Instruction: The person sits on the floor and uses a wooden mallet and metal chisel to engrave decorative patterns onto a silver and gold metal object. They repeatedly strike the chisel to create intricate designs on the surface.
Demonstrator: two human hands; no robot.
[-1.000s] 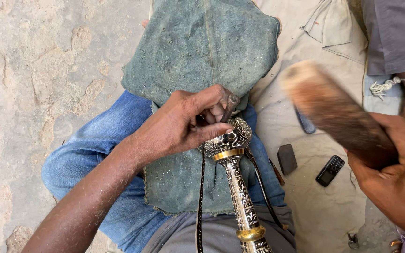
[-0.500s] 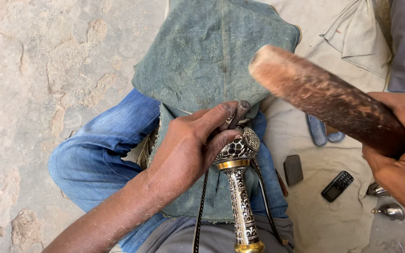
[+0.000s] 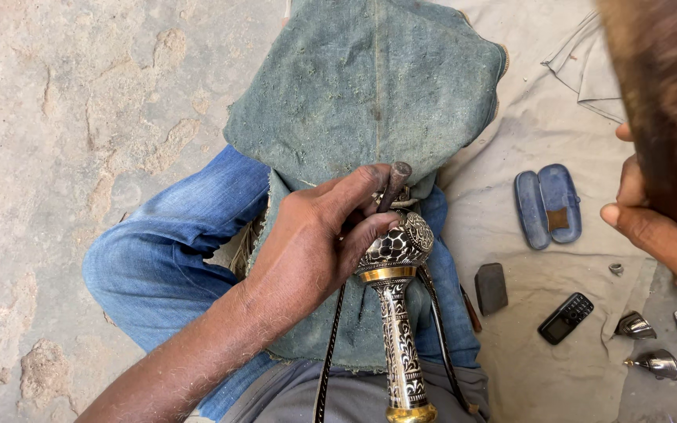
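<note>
- The left hand (image 3: 307,251) is closed around a thin metal punch (image 3: 393,184), thumb and fingers pinching its shaft so the tip meets the patterned knob (image 3: 397,244) of an engraved metal stem (image 3: 400,345).
- The stem lies along the lap, over a green-grey cloth (image 3: 370,94) spread across the blue-jeaned knee (image 3: 174,243); the knob rests just under the fingers.
- The right hand (image 3: 656,227) is curled around a blurred wooden mallet (image 3: 664,102), held high at the right edge of the view.
- To do this well, I judge the punch should stand steady on one spot of the pattern, with the fingers low on the shaft and clear of its flat head, and the knob bedded firmly in the cloth so it cannot roll.
- The blow should probably land square on the punch head; a glancing hit could skid the tip across the engraving.
- On the beige floor cloth (image 3: 534,376) lie a blue glasses case (image 3: 546,205), a dark block (image 3: 491,288), a small black phone (image 3: 566,317) and some small metal pieces (image 3: 644,345).
- Half a second ago the mallet lay lower and nearer the punch, whole in view; now it is raised and closer to the camera, mostly cut off by the frame.
- The left hand's grip on the punch looks unchanged.
</note>
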